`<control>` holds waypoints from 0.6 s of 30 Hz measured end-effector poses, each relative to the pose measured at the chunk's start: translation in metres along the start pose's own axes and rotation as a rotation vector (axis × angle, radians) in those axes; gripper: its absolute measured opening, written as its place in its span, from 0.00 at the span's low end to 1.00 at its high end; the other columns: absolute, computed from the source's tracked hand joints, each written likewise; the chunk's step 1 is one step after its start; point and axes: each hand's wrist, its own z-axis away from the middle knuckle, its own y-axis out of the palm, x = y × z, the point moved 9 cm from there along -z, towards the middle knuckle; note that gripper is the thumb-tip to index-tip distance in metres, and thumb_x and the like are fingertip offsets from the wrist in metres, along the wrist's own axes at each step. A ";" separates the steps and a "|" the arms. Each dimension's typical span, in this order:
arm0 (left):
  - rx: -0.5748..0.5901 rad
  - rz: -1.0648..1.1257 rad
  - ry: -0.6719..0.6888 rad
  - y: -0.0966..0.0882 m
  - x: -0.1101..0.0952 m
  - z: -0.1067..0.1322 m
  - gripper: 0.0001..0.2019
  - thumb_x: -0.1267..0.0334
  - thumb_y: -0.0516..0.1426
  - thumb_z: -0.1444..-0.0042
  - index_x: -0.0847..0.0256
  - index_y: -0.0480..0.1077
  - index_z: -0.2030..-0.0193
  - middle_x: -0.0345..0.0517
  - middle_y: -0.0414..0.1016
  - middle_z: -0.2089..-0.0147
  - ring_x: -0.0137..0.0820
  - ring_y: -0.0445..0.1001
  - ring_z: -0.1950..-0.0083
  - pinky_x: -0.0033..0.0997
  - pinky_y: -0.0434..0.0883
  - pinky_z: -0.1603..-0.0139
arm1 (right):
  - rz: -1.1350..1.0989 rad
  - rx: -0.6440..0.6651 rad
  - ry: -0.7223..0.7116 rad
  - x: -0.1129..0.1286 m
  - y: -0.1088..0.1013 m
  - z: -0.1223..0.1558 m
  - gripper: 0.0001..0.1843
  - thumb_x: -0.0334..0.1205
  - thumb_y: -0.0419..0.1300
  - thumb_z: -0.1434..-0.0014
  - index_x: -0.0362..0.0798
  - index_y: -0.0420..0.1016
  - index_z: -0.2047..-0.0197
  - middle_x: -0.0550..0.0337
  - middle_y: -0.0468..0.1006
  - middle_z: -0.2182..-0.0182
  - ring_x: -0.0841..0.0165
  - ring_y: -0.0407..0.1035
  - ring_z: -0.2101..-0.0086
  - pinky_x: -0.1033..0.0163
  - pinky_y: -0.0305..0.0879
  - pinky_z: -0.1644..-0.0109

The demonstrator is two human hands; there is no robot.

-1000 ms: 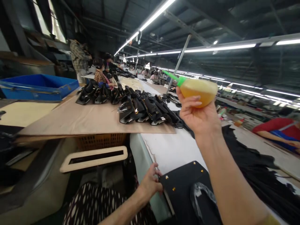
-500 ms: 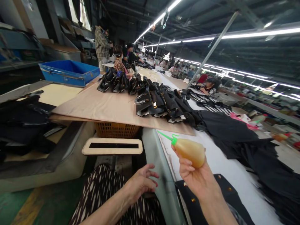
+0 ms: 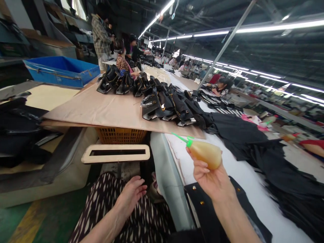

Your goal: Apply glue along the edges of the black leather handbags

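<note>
Table (image 3: 243, 179): long, white-covered.
Black studded panel (image 3: 202, 216): flat at the near table edge, under the right forearm.
Patterned lap (image 3: 141, 219): left grip (image 3: 131, 194) lies on it, released, fingers slack.
Right grip (image 3: 212, 180): clenched round the amber squeeze bottle (image 3: 205, 155), held above the panel, green nozzle (image 3: 181, 139) pointing left.
Advised: light squeeze, nozzle steady.

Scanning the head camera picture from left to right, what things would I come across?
Blue crate → cream slotted board → squeeze bottle held in the right hand → loose black sheets.
</note>
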 end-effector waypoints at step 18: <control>0.472 -0.501 -0.034 0.123 0.077 0.052 0.11 0.57 0.57 0.53 0.61 0.64 0.68 0.40 0.67 0.73 0.28 0.67 0.73 0.27 0.62 0.72 | -0.002 0.060 -0.070 0.028 0.031 0.028 0.37 0.57 0.35 0.34 0.32 0.41 0.36 0.39 0.74 0.61 0.74 0.63 0.83 0.71 0.65 0.85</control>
